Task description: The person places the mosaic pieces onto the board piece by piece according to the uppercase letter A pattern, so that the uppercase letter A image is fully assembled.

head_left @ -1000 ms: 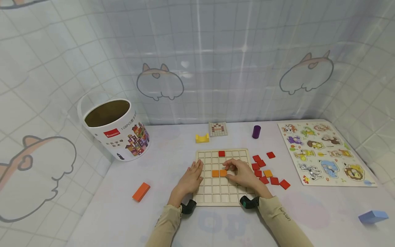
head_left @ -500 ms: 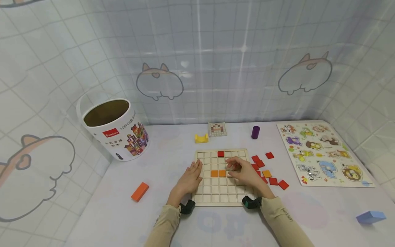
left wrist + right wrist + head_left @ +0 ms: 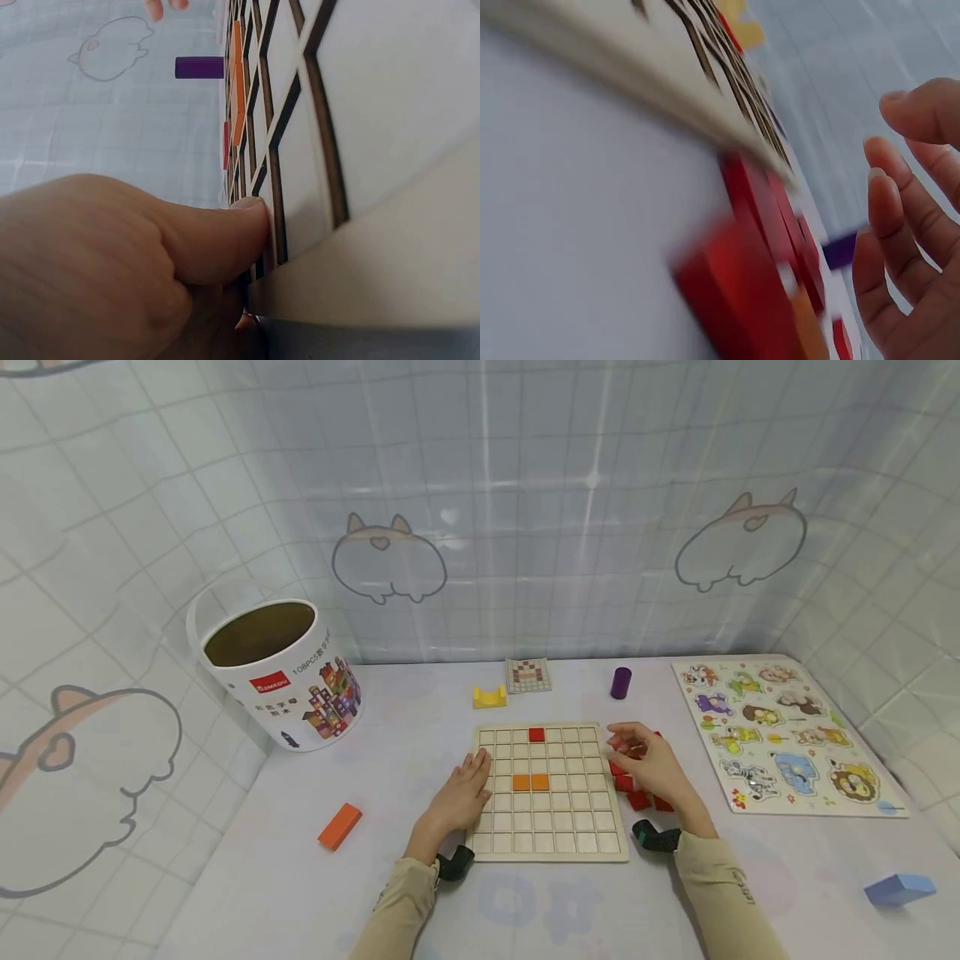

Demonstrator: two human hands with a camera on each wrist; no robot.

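A wooden grid board lies on the table, holding one red square tile and two orange square tiles side by side. My left hand rests along the board's left edge with fingers extended; in the left wrist view its thumb touches the grid. My right hand hovers just past the board's right edge, above loose red tiles, and partly hides them. In the right wrist view, its relaxed fingers are spread from the thumb with nothing between them. Blurred red tiles and an orange tile lie below.
Behind the board are a yellow block, a printed pattern card and a purple cylinder. An animal puzzle board lies at right, near a blue block. A white bucket and an orange block are at left.
My right hand has left the orange tiles and moved rightward off the board to the loose tiles. The left hand has stayed at the board's left edge.
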